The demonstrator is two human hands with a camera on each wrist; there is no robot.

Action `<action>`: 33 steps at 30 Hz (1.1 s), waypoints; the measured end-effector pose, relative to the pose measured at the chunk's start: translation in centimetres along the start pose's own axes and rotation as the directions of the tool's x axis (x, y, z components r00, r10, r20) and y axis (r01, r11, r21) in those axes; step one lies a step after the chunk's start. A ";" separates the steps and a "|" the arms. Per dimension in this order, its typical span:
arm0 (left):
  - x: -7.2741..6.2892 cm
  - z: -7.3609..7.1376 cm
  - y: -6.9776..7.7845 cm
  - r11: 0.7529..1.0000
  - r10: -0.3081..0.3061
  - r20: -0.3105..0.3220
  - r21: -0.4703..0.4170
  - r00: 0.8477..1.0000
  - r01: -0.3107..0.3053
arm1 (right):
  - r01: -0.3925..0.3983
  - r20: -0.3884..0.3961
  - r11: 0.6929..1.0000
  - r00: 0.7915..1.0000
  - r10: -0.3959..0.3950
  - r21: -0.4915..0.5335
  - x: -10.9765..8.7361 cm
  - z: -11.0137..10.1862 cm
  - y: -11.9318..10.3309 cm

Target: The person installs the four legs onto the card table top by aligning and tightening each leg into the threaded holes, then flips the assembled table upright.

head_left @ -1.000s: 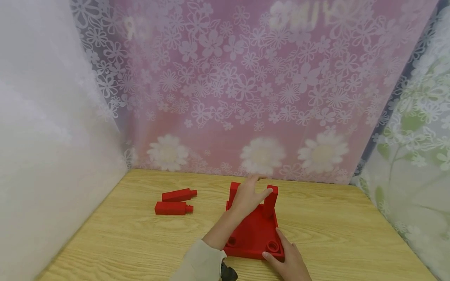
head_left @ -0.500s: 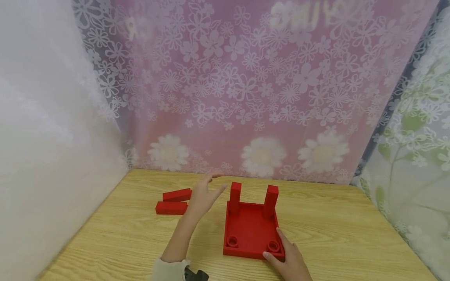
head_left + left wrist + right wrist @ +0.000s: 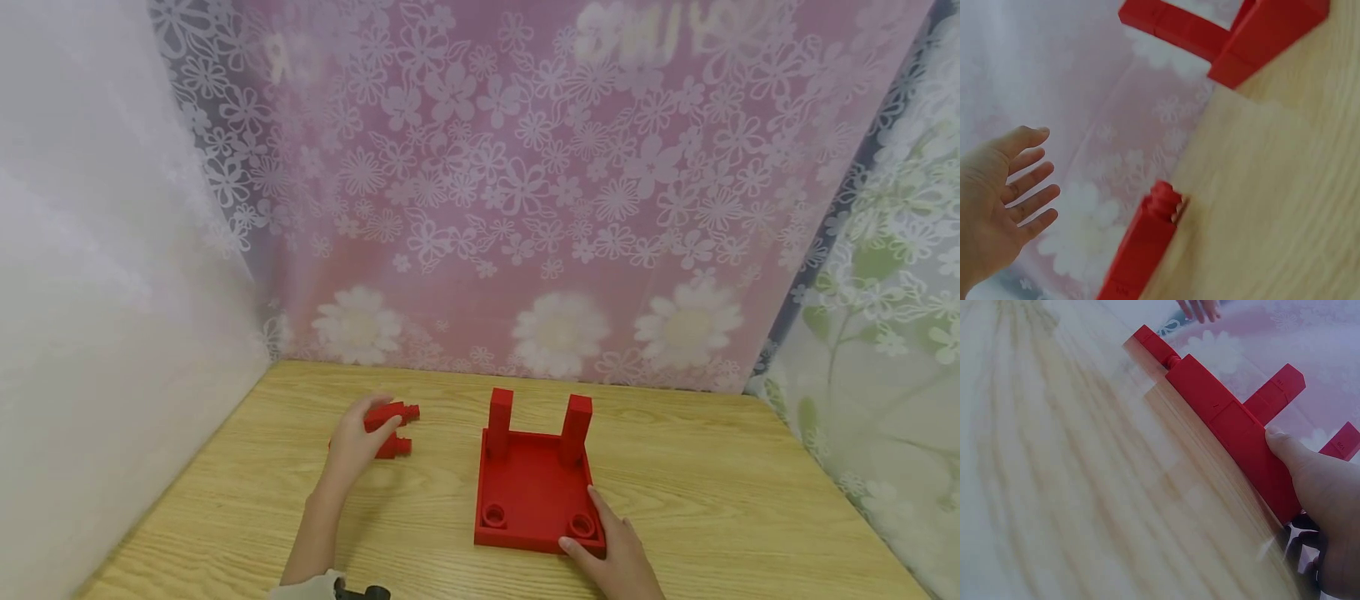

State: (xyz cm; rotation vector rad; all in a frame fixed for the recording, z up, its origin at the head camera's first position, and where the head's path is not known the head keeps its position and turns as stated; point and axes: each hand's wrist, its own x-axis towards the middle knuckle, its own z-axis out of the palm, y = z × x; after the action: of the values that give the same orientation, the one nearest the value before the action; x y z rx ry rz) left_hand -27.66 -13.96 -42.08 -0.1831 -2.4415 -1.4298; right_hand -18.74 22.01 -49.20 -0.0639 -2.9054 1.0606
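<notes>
An upturned red toy tabletop with a raised rim lies on the wooden table. Two square red legs, a left one and a right one, stand upright in its far corners. Its near corners have round sockets, left and right. My right hand grips the near right corner, thumb on the rim. To the left lie two loose legs with threaded ends, a far one and a near one. My left hand is above them, fingers spread, apart from the leg in the left wrist view.
The wood-grain table reaches back to a pink flowered cloth. A white wall covering bounds the left side, and a pale floral sheet the right.
My left hand has moved left, from over the standing legs to above the two loose legs. The right hand and the tabletop have stayed in place.
</notes>
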 end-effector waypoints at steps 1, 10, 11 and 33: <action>-0.1 -0.2 -0.6 1.000 0.001 0.005 0.002 1.000 -0.001 | 0.006 -0.001 1.000 1.000 -0.006 -0.003 0.0 0.0 0.0; -1.1 -1.3 -4.3 0.995 0.008 0.007 0.096 1.000 -0.009 | 0.030 -0.005 0.999 1.000 -0.030 -0.014 -0.1 -0.2 -0.1; -1.2 -1.3 -4.7 0.994 0.016 0.001 0.105 1.000 -0.016 | 0.034 -0.006 0.999 0.999 -0.034 -0.017 -0.1 -0.2 -0.1; -1.6 -0.7 -9.4 0.991 0.033 -0.100 0.132 0.994 -0.020 | 0.019 -0.002 1.000 1.000 -0.019 -0.014 0.0 0.1 0.1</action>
State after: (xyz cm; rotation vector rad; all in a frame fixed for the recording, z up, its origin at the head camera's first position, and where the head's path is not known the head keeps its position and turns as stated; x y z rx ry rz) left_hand -28.45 -19.09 -50.06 -0.1098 -2.4290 -1.2321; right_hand -18.73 22.01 -49.30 -0.0372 -2.9061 1.0364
